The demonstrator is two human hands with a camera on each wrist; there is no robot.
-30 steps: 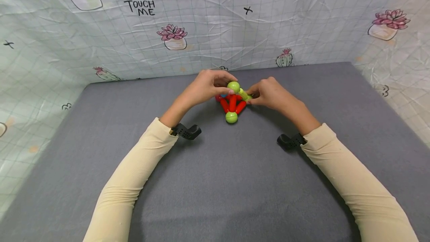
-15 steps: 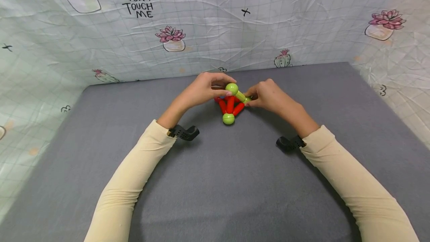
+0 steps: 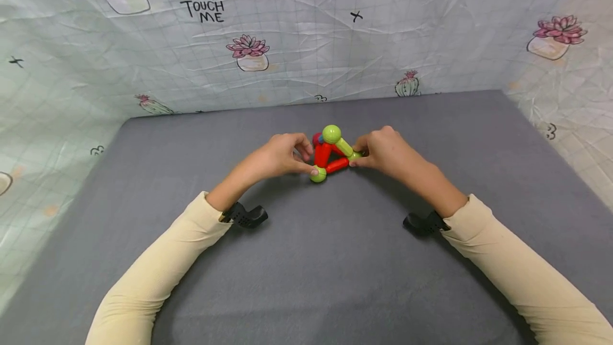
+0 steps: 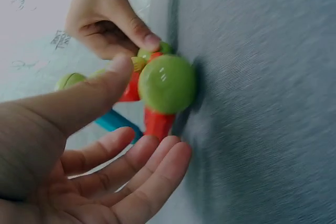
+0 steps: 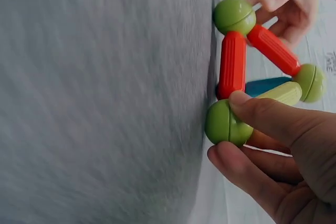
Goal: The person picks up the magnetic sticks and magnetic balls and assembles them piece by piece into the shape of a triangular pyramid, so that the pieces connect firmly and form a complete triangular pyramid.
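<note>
A small pyramid of balls and rods stands on the grey table, seen in all views. A green ball (image 3: 331, 133) tops it. Red rods (image 5: 232, 64), a yellow-green rod (image 5: 281, 94) and a blue rod (image 4: 118, 123) join the balls. My right hand (image 3: 390, 149) pinches the right-hand green ball (image 5: 223, 121) between thumb and fingers. My left hand (image 3: 282, 156) is at the front green ball (image 3: 318, 174), thumb tip overlapping it in the head view, fingers spread apart. A dark pink ball (image 3: 317, 139) sits at the back, partly hidden.
Behind the table hangs a pale cloth (image 3: 297, 41) printed with potted plants and lettering. The grey tabletop (image 3: 325, 260) spreads in front of the pyramid, between the two forearms. A black wrist camera (image 3: 246, 216) sits at the left cuff.
My left hand has let go of the top green ball and moved down to the front one. The pyramid has turned, its front ball shifting left. My right hand keeps its pinch.
</note>
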